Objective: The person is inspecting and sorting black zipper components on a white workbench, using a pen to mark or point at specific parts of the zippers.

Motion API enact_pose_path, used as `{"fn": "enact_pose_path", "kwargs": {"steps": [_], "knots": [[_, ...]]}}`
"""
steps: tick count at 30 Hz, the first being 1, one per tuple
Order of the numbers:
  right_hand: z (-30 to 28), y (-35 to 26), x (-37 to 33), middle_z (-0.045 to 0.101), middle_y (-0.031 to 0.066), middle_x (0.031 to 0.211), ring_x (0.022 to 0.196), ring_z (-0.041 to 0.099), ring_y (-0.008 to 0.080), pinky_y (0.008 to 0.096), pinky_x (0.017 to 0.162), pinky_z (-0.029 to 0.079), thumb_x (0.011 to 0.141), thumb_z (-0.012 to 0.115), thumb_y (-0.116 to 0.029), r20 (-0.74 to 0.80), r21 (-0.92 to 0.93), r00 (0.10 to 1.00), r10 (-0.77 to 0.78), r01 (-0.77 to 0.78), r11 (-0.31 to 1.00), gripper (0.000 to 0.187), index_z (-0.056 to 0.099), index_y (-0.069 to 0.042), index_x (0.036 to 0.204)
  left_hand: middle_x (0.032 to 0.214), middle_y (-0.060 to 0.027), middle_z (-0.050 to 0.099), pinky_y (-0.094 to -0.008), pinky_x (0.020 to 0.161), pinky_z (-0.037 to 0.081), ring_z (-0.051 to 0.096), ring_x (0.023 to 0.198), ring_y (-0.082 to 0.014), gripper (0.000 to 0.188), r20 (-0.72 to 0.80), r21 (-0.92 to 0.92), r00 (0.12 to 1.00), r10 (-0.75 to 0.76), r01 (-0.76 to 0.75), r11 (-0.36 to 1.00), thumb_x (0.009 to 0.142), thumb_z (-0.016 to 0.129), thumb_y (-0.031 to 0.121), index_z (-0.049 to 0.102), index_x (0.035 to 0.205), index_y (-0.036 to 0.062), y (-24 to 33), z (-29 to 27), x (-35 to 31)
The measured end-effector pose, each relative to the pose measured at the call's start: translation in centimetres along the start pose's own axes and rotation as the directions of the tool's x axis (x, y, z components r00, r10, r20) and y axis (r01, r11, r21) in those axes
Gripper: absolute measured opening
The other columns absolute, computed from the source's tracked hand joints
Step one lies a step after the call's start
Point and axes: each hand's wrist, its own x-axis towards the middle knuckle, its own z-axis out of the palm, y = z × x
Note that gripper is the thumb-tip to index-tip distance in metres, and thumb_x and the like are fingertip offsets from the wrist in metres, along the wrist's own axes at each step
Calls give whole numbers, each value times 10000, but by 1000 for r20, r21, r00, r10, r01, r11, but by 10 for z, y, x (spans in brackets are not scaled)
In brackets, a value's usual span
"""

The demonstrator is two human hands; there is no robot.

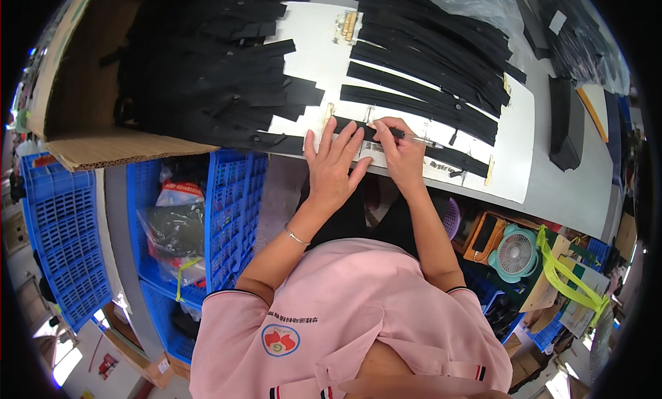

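Observation:
My left hand (334, 163) lies with fingers stretched and spread on a black fabric strip (469, 162) near the table's front edge. Beside it, my right hand (403, 154) is closed around a slim black pen with a clear end (422, 140), its dark tip end close to my left fingertips over the strip. Under the strip is a white board (514, 161) with small drawn marks and tan tape pieces. More black strips (427, 99) lie in a row on the board beyond my hands. A dense pile of black strips (200, 75) spreads to the left.
An open cardboard box (124, 153) borders the pile on the left. Blue plastic crates (238, 213) stand below it. To the right are a long black piece (565, 123) and clear plastic bags (586, 33). A teal fan (516, 253) and a phone (485, 233) sit below the table edge.

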Motion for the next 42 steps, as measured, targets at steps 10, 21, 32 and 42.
{"fn": "enact_pose_path", "kwargs": {"steps": [10,21,32,42], "knots": [[1,-5,1,730,44,934,792,674,82,221,698,525,1019,669,-114,31,-80,999,-23,26,996,158,708,32,1066,1466,-61,584,-579,1204,153,418,1468,-322,564,-10,-8,1000,18,-18,1000,862,796,273,642,1379,107,-1,0,0],[-5,6,-2,735,59,764,627,646,94,253,570,485,962,708,-113,71,-12,991,-115,117,993,132,743,13,945,1454,-62,597,-561,1209,150,427,1462,-317,571,-13,0,1000,1,-1,1000,858,797,267,639,1378,92,1,0,1],[-14,3,-7,750,77,804,622,672,130,267,568,500,954,697,-123,91,-44,977,-193,198,979,141,750,7,949,1446,-62,599,-572,1203,163,420,1468,-327,557,17,44,999,27,-28,999,872,785,269,639,1377,86,2,0,2],[-86,17,-17,702,36,719,614,580,34,215,559,450,1000,666,-110,-303,-171,949,-85,34,985,161,720,27,934,1474,-80,580,-573,1216,126,384,1488,-353,534,47,52,998,31,-33,998,905,765,271,635,1386,80,4,0,2]]}}
